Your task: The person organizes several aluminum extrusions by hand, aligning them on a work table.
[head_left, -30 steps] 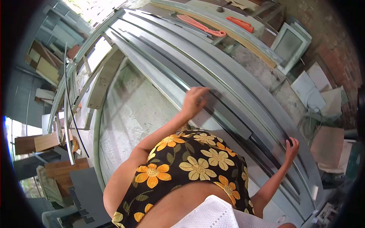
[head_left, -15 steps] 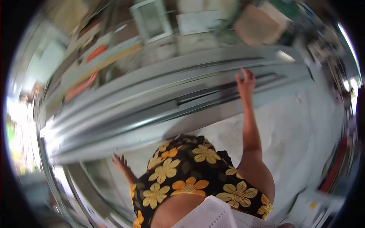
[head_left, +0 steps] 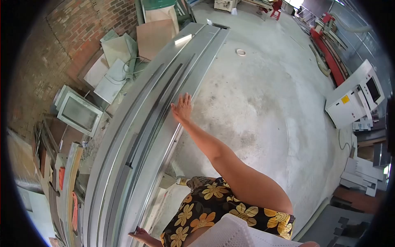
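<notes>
Long grey metal panels [head_left: 160, 140] lie side by side in a long stack that runs from the bottom left to the top of the view. My right hand [head_left: 183, 108] rests on the stack's right edge, fingers spread, holding nothing. Near the bottom, my left hand [head_left: 140, 234] is at the same edge; its fingertips reach the panel, and the grip is too small to make out. Narrow dark strips [head_left: 164, 92] lie on top, and a pale piece [head_left: 183, 39] sits near the far end.
A brick wall [head_left: 61, 45], leaning boards [head_left: 154, 39] and a framed window [head_left: 79, 113] stand left of the panels. To the right are the concrete floor [head_left: 255, 111] and a white machine [head_left: 349, 99] with a screen. A ring [head_left: 240, 52] lies on the floor.
The view has turned to the right, so the panels now run upward. My right hand has come down onto the panel edge, and my left hand has reached the edge too.
</notes>
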The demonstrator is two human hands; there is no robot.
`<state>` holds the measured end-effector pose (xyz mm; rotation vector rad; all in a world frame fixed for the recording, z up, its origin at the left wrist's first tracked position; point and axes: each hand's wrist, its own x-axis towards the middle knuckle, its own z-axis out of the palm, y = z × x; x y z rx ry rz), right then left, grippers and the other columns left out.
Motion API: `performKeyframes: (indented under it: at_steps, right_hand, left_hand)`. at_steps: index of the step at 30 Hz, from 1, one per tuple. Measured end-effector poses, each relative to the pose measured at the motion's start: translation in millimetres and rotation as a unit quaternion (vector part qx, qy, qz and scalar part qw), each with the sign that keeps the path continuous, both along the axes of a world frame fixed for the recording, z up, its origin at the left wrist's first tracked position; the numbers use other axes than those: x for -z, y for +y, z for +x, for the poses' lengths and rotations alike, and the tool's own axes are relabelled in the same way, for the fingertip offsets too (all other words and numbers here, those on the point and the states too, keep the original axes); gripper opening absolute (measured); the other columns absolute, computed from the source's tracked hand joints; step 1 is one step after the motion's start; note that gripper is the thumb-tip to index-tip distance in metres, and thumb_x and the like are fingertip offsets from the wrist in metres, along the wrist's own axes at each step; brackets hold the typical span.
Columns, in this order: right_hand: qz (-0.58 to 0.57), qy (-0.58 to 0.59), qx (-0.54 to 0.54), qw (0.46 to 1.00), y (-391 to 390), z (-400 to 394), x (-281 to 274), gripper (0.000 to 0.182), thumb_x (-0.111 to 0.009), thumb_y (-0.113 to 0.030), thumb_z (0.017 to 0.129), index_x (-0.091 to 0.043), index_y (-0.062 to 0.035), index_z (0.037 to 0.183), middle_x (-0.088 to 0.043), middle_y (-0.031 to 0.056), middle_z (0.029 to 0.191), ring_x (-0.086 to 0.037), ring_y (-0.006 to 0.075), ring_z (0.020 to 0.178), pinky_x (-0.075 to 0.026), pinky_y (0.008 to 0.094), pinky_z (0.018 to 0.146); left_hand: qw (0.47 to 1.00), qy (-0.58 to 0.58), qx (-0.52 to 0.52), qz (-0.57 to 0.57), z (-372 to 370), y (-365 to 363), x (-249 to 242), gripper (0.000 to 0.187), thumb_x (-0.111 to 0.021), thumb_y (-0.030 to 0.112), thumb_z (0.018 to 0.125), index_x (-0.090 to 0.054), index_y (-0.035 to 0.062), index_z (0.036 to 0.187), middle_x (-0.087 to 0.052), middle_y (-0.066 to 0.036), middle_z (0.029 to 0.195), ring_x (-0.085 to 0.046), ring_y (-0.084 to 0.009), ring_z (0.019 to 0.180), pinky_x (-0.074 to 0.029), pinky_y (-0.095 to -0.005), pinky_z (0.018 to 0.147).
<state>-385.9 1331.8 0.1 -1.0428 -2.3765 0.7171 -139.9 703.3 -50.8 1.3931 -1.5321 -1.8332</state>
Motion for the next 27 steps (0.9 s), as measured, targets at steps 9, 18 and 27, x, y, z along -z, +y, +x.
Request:
performKeyframes:
  at_steps: [9, 18, 27]
  right_hand:
    - [0.033, 0.05, 0.026, 0.998, -7.2, -4.6, 7.7, 0.061, -0.046, -0.041, 0.087, -0.031, -0.0073, 0.135, -0.02, 0.0158, 0.144, -0.013, 0.0332, 0.134, -0.025, 0.0495, 0.101]
    - [0.066, 0.059, 0.014, 0.996, -9.3, -7.8, 9.0, 0.059, -0.043, -0.044, 0.089, -0.032, -0.0083, 0.135, -0.023, 0.018, 0.142, -0.016, 0.0372, 0.132, -0.025, 0.0535, 0.099]
    - [0.064, 0.048, 0.016, 0.997, 7.4, -11.4, 4.7, 0.059, -0.039, -0.047, 0.089, -0.034, -0.0095, 0.134, -0.027, 0.0197, 0.14, -0.019, 0.039, 0.131, -0.026, 0.054, 0.097]
  left_hand:
    - [0.987, 0.067, -0.026, 0.144, 1.1, -46.1, 26.6, 0.071, -0.066, 0.062, 0.066, -0.052, 0.0044, 0.104, -0.058, -0.008, 0.085, -0.058, -0.0181, 0.072, -0.045, -0.0246, 0.054]
    - [0.989, 0.076, 0.003, 0.126, -4.2, -39.6, 22.2, 0.069, -0.065, 0.064, 0.066, -0.053, 0.0028, 0.097, -0.061, -0.01, 0.08, -0.059, -0.0167, 0.063, -0.047, -0.0246, 0.049]
    - [0.992, 0.04, -0.039, 0.117, -15.0, -6.1, 10.5, 0.069, -0.063, 0.066, 0.066, -0.056, 0.0005, 0.086, -0.062, -0.009, 0.072, -0.057, -0.016, 0.058, -0.046, -0.0239, 0.048]
